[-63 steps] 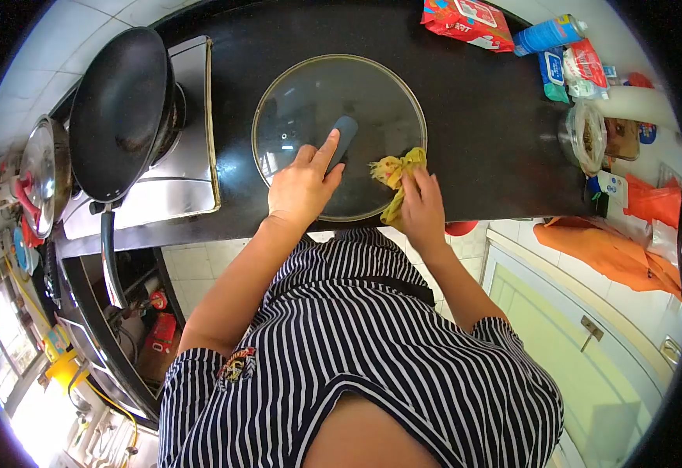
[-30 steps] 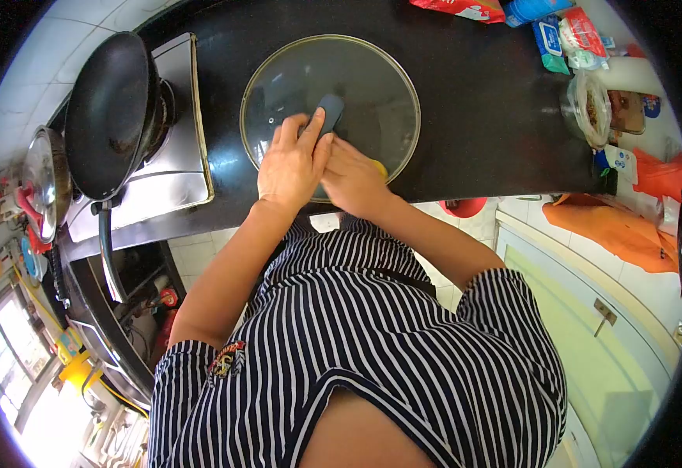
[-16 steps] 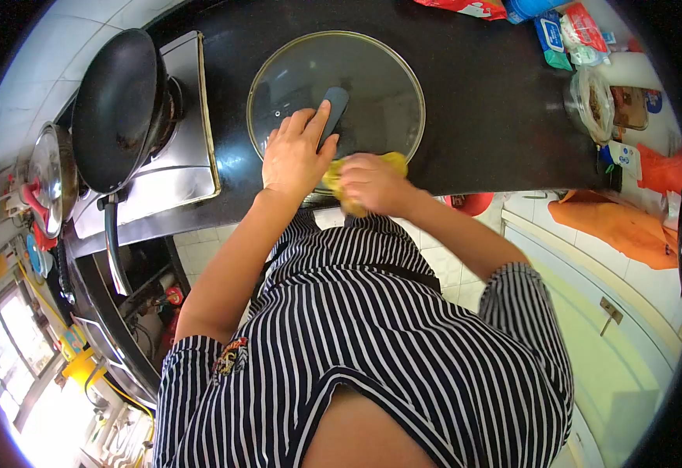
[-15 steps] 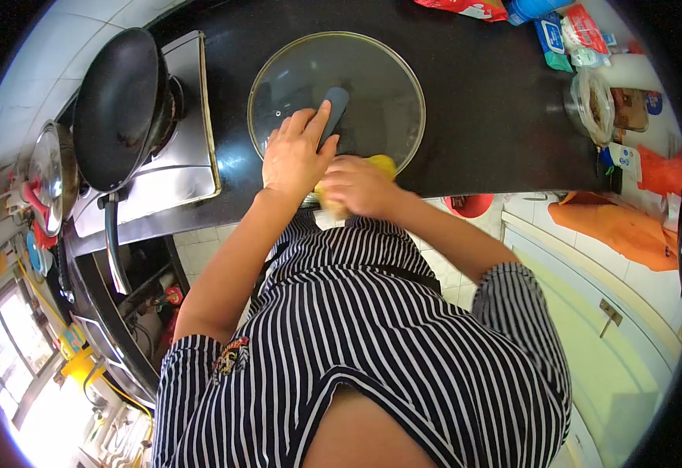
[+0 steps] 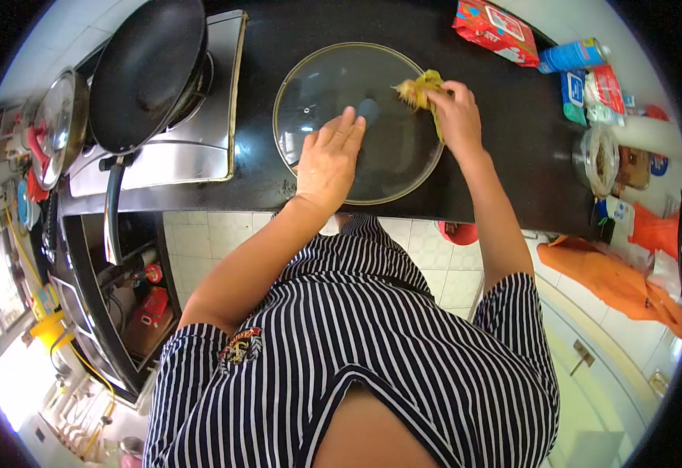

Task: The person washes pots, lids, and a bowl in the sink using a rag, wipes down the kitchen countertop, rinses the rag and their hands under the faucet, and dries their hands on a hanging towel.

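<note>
A large round glass lid point(image 5: 395, 168) with a metal rim lies on the dark countertop. My left hand point(image 5: 327, 165) rests flat on its left part with fingers stretched out, the fingertips against the grey handle point(image 5: 368, 113). At the lid's upper right edge, my right hand point(image 5: 459, 121) has its fingers closed on a crumpled yellow cloth point(image 5: 426, 90). The cloth lies partly over the rim, its frayed end toward the lid's middle.
To the left, a black frying pan point(image 5: 150, 74) sits tilted on the gas stove point(image 5: 173, 160), beside a lidded pot point(image 5: 64, 129). Along the right stand a red packet point(image 5: 497, 33), a blue can point(image 5: 573, 55) and a bagged container point(image 5: 600, 160). A red bucket point(image 5: 458, 232) is below the counter edge.
My right hand has carried the cloth from the lid's near edge to its upper right edge. My left hand has shifted slightly on the lid. The view has also moved.
</note>
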`<state>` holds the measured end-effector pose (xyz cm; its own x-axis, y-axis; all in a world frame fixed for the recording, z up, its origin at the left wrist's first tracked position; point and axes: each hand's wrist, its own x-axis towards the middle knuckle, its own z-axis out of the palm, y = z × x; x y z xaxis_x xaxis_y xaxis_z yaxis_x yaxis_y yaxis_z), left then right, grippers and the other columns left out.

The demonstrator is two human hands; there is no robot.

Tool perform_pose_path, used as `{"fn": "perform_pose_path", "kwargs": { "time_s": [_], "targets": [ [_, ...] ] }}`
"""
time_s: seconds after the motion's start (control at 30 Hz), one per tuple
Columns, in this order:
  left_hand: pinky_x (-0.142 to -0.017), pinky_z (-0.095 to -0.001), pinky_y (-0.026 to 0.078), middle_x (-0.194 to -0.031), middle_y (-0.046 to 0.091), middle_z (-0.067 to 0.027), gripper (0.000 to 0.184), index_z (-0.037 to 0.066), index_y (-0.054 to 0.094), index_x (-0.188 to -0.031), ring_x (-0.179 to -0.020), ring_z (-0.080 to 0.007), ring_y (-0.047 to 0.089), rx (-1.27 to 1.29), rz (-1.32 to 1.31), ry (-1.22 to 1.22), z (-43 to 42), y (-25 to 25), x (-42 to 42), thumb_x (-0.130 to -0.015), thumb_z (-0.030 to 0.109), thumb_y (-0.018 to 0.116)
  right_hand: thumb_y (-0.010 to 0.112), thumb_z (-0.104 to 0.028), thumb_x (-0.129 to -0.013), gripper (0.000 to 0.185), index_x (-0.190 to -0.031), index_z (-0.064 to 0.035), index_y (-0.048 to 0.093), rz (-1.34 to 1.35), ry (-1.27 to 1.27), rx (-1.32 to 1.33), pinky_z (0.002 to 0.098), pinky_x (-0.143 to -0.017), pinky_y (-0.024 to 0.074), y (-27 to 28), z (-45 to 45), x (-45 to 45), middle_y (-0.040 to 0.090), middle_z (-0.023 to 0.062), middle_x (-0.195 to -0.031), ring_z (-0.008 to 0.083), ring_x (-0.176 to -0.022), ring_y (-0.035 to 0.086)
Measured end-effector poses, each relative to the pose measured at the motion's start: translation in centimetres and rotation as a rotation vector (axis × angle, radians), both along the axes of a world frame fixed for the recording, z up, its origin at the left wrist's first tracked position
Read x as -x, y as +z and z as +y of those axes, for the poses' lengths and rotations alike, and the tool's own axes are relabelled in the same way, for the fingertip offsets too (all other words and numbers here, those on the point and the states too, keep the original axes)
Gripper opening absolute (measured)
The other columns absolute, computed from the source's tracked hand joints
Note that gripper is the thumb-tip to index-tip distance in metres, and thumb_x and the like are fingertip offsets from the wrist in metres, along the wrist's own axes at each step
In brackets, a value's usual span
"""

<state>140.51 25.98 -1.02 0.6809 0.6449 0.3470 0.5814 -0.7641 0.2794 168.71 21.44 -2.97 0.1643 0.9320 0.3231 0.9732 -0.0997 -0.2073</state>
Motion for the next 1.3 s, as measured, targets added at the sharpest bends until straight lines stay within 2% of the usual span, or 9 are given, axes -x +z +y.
{"fn": "perform_pose_path", "kwargs": {
  "time_s": [0.17,0.3,0.43,0.5,0.7,0.8,0.87,0.97,1.3],
  "targets": [
    [-0.094,-0.0418,0.046,-0.145,0.051,-0.0038,0.036,0.006,0.070,-0.114,-0.124,-0.0308,0.051,0.022,0.066,-0.049,0.2,0.6,0.1,-0.079,0.005,0.060,0.060,-0.008,-0.084,0.035,-0.115,-0.0205,0.073,0.277,-0.108,0.249,0.0419,-0.093,0.0474,0.3,13.1,1.7,0.060,0.0157,-0.109,0.0363,-0.105,0.059],
    [-0.101,-0.0430,0.044,-0.145,0.051,-0.0069,0.030,0.004,0.072,-0.107,-0.126,-0.0326,0.049,0.018,0.023,-0.020,1.0,-0.1,0.5,-0.079,0.007,0.061,0.060,-0.007,-0.078,0.031,-0.103,-0.0166,0.077,0.077,0.524,0.195,0.0415,-0.092,0.0478,0.0,19.2,8.5,0.067,0.0148,-0.103,0.0352,-0.104,0.060],
    [-0.101,-0.0419,0.046,-0.130,0.060,-0.0135,0.030,0.003,0.072,-0.105,-0.120,-0.0321,0.055,-0.055,0.040,0.005,0.7,-0.1,0.5,-0.077,0.008,0.062,0.063,-0.006,-0.073,0.021,-0.083,-0.0136,0.079,-0.028,1.228,0.849,0.0440,-0.090,0.0478,2.6,17.4,18.6,0.069,0.0133,-0.102,0.0313,-0.103,0.061],
    [-0.100,-0.0414,0.047,-0.119,0.065,-0.0135,0.030,0.003,0.071,-0.103,-0.107,-0.0319,0.063,0.152,-0.014,0.025,0.0,-0.9,0.3,-0.076,0.007,0.060,0.064,-0.007,-0.073,0.021,-0.083,-0.0153,0.080,-0.158,1.110,1.248,0.0449,-0.088,0.0480,5.5,15.6,22.8,0.069,0.0125,-0.099,0.0305,-0.102,0.061],
    [-0.101,-0.0411,0.047,-0.115,0.066,-0.0129,0.032,0.003,0.071,-0.105,-0.105,-0.0323,0.064,0.103,0.008,-0.015,0.1,-1.8,0.1,-0.074,0.007,0.061,0.062,-0.013,-0.078,0.029,-0.096,-0.0276,0.080,-0.051,1.453,0.930,0.0437,-0.082,0.0504,-0.2,18.4,25.9,0.064,0.0080,-0.099,0.0284,-0.105,0.056],
    [-0.102,-0.0419,0.046,-0.129,0.061,-0.0121,0.028,0.000,0.071,-0.103,-0.122,-0.0337,0.055,0.053,-0.038,0.009,0.2,0.2,0.0,-0.078,0.008,0.061,0.067,-0.024,-0.079,0.021,-0.097,-0.0215,0.078,0.055,1.103,0.518,0.0417,-0.083,0.0508,-1.2,22.1,21.4,0.064,0.0107,-0.099,0.0273,-0.098,0.060],
    [-0.100,-0.0418,0.047,-0.139,0.055,-0.0115,0.023,-0.002,0.071,-0.099,-0.127,-0.0348,0.052,-0.020,-0.063,0.039,0.0,0.1,-0.1,-0.082,0.009,0.060,0.070,-0.050,-0.081,0.054,-0.096,0.0009,0.071,0.447,0.199,0.991,0.0395,-0.091,0.0494,6.5,22.1,18.9,0.064,0.0200,-0.114,0.0301,-0.111,0.063],
    [-0.105,-0.0439,0.043,-0.149,0.046,-0.0093,0.036,0.002,0.070,-0.112,-0.135,-0.0340,0.044,0.074,-0.012,0.037,-0.1,0.0,0.0,-0.078,0.007,0.061,0.053,-0.033,-0.093,0.040,-0.112,0.0000,0.066,-0.042,0.289,0.319,0.0464,-0.095,0.0480,-0.4,23.3,9.3,0.057,0.0223,-0.124,0.0380,-0.114,0.058],
    [-0.095,-0.0413,0.049,-0.150,0.040,-0.0185,0.078,0.008,0.030,-0.153,-0.110,-0.0313,0.056,0.105,0.183,0.130,0.1,0.6,-0.8,-0.081,0.003,0.060,0.045,-0.027,-0.101,0.042,-0.126,0.0066,0.052,0.299,-0.551,0.393,0.0524,-0.089,0.0508,1.7,2.1,5.1,0.056,0.0307,-0.117,0.0454,-0.103,0.061]
  ]
}}
